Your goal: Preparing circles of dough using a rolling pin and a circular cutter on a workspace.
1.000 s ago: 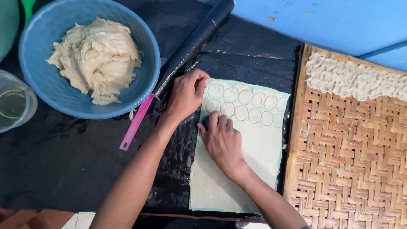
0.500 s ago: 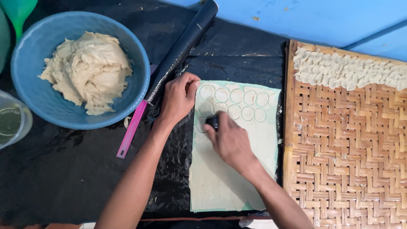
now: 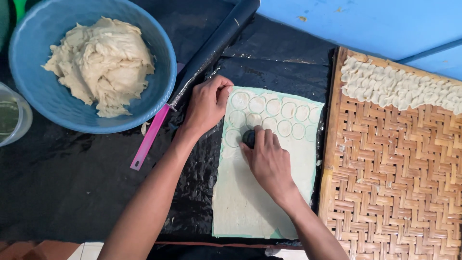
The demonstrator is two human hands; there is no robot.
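A thin rolled sheet of pale dough (image 3: 260, 202) lies on black plastic, with several circles pressed into its far end. My right hand (image 3: 269, 161) presses a small dark round cutter (image 3: 249, 138) into the sheet, just below the rows of circles. My left hand (image 3: 207, 103) rests curled on the sheet's far left corner, holding it down, with nothing in it.
A blue bowl (image 3: 43, 96) with a lump of dough (image 3: 101, 60) stands at the far left. A black rolling pin (image 3: 216, 45) and a pink ruler (image 3: 149, 139) lie beside it. A woven bamboo tray (image 3: 394, 183) on the right carries several shaped dough pieces (image 3: 394, 86). A clear cup (image 3: 12, 115) stands at the left edge.
My right hand has shifted from a flat press on the sheet to gripping the cutter, then moved left and pressed a new circle in the lower row. The left hand stayed at the corner.
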